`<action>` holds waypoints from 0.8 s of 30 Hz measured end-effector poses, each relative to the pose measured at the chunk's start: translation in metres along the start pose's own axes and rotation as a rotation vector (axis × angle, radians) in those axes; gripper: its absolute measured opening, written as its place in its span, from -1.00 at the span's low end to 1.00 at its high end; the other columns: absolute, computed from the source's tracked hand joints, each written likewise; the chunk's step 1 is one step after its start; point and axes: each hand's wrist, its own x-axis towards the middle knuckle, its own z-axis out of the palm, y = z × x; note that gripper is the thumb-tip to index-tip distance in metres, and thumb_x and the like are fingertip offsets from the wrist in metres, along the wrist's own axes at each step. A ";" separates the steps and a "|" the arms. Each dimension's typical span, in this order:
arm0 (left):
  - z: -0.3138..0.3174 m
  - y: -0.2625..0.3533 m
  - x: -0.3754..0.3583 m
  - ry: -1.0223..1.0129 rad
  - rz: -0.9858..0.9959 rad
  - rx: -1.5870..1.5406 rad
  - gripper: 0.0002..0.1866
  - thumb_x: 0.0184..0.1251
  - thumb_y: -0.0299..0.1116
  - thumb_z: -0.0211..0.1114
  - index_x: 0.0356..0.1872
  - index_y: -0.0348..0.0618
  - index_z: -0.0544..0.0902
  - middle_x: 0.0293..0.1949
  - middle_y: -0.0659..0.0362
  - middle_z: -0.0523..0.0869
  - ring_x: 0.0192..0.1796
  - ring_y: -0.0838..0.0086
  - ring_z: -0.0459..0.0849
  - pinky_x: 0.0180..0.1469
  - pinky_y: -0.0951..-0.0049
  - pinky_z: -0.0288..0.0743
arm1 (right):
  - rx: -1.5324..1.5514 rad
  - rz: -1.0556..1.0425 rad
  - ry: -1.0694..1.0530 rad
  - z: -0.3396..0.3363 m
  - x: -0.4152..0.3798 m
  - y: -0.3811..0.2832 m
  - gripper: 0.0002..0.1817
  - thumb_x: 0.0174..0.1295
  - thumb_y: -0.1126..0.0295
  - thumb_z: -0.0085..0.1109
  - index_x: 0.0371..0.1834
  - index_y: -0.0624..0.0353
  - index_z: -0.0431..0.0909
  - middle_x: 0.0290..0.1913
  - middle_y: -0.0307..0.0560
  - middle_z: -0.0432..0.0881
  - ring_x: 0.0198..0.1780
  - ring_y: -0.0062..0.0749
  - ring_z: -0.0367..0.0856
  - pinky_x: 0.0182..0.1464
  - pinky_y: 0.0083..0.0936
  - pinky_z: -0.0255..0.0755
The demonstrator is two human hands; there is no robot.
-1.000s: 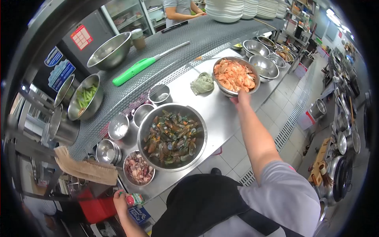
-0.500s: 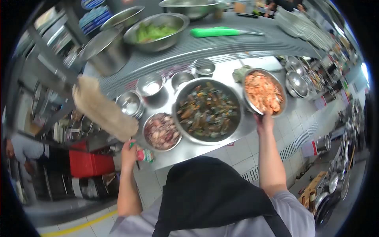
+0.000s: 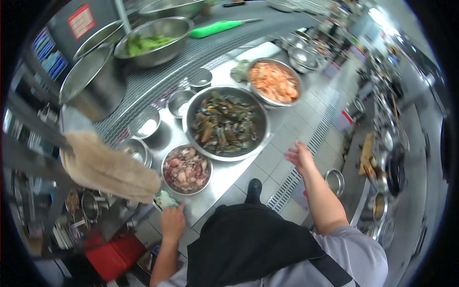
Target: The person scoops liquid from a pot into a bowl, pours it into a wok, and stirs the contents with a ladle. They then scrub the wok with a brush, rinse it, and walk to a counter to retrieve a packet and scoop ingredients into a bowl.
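Observation:
At the front left corner of the steel table, my left hand has its fingers closed at the edge of a small green-and-white packet. Just beyond it hangs a beige cloth, and a bowl of cut pink seafood stands to the right. My right hand is held out over the tiled floor, fingers apart and holding nothing. It is nearest to a large steel bowl of mussels and a bowl of orange shrimp, touching neither.
Small steel bowls line the back of the table. The shelf above holds a steel pot, a bowl of green vegetables and a green-handled tool. A red bin is at lower left; a floor drain runs at right.
My right hand has let go of the shrimp bowl and moved back from it. My left hand stays by the packet, which has turned. The whole view has swung to the right.

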 end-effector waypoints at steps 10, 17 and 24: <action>0.039 -0.021 -0.003 0.027 0.488 -0.116 -0.62 0.13 -0.28 0.30 -0.02 -0.19 0.58 -0.14 0.00 0.60 -0.09 0.09 0.55 0.03 0.11 0.36 | -0.312 0.052 0.186 -0.130 -0.151 0.076 -0.49 0.31 0.22 0.10 0.23 0.32 0.41 -0.19 -0.06 0.60 -0.32 -0.48 0.63 -0.35 -0.53 0.56; 0.034 0.106 0.064 -0.105 0.902 -0.374 -0.67 0.08 -0.41 0.34 -0.09 -0.20 0.58 -0.32 -0.04 0.59 -0.29 0.05 0.60 -0.20 0.13 0.47 | -0.805 -0.145 0.517 -0.207 -0.267 0.122 -0.47 0.26 0.15 0.13 0.20 0.26 0.47 -0.16 0.06 0.68 -0.16 -0.12 0.65 -0.07 -0.28 0.51; 0.059 0.241 0.089 -0.348 1.105 -0.360 -0.84 0.19 -0.44 0.25 -0.23 -0.26 0.59 -0.37 -0.01 0.61 -0.34 0.04 0.60 -0.30 0.16 0.47 | -0.656 0.112 0.884 -0.286 -0.407 0.206 -0.52 0.22 0.11 0.16 0.10 0.20 0.56 -0.15 0.08 0.67 -0.08 -0.04 0.63 -0.01 -0.26 0.49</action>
